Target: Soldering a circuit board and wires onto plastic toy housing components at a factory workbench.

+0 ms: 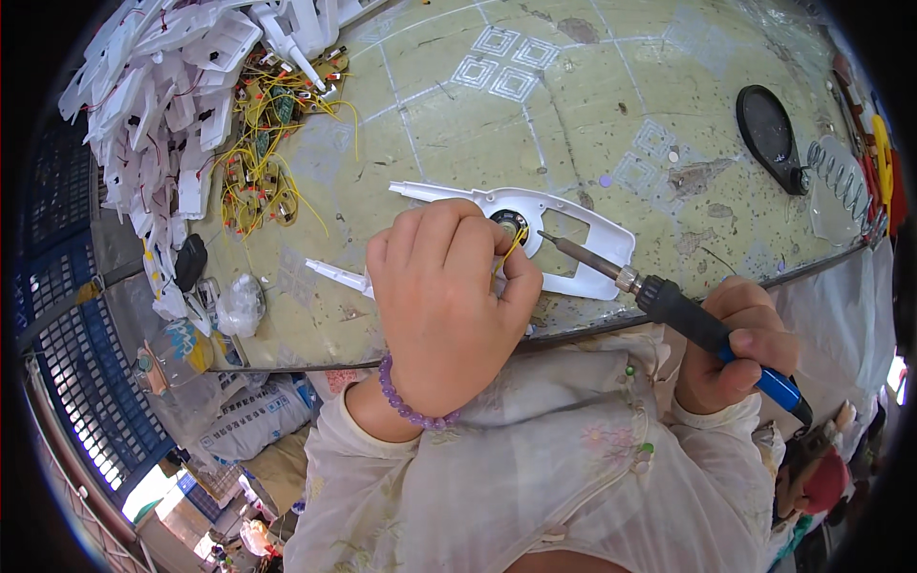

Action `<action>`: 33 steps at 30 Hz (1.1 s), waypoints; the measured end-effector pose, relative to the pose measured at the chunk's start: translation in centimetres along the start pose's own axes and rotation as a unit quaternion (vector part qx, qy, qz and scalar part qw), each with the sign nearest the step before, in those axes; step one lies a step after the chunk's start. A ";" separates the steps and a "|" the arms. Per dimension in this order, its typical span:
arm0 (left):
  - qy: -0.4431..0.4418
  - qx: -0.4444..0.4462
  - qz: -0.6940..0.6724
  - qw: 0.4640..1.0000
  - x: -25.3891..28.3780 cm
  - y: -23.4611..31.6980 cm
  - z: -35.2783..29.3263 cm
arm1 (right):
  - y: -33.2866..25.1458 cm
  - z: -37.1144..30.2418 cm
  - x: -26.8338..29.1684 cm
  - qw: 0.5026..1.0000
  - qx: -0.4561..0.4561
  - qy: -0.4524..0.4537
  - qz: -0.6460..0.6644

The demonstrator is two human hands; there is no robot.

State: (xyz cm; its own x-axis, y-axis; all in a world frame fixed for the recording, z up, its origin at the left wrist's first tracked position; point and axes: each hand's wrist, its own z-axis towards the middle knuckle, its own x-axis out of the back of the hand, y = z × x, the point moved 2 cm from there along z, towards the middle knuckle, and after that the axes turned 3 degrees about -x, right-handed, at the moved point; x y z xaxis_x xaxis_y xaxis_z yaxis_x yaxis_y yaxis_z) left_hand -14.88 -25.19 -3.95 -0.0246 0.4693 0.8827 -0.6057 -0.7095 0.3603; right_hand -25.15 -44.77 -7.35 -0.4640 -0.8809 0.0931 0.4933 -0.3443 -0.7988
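A white plastic housing (597, 250) with long arms lies on the table in front of me, a round black-rimmed part (509, 225) set in it. Over the housing rests my left hand (454, 277), its thumb and forefinger pinching a thin yellow wire (513, 246) beside the round part. The hand covers much of the housing's left portion. My right hand (740, 334) is closed round the blue and black handle of a soldering iron (683, 313). The iron's tip points left and sits close to the round part and the wire; whether it touches cannot be seen.
White plastic housings (177, 95) are heaped at the far left. Beside them lies a tangle of circuit boards with yellow wires (270, 143). A black-framed magnifier (767, 134) and a coiled metal spring stand (841, 177) are at the right. The table's near edge curves before me.
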 end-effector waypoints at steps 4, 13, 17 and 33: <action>-0.016 0.000 0.002 1.000 -0.2 -0.2 -0.3 | 0.0 0.5 0.1 0.999 0.004 -0.033 -0.008; -0.024 -0.005 0.001 1.000 -0.1 0.0 -0.4 | -0.1 1.0 0.2 0.997 -0.001 -0.083 -0.002; -0.029 -0.005 -0.001 1.000 0.0 0.1 -0.4 | 0.1 0.9 0.1 0.996 0.000 -0.089 -0.003; -0.020 -0.002 -0.004 1.000 -0.1 0.1 -0.5 | 0.0 1.0 0.1 0.995 0.005 -0.099 -0.001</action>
State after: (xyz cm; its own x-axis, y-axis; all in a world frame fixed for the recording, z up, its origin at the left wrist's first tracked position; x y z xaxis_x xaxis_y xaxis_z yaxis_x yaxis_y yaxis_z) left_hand -15.30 -25.05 -4.18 0.0121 0.4544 0.8907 -0.6085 -0.7035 0.3672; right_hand -24.44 -45.18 -6.77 -0.3109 -0.9266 0.2117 0.5000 -0.3488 -0.7927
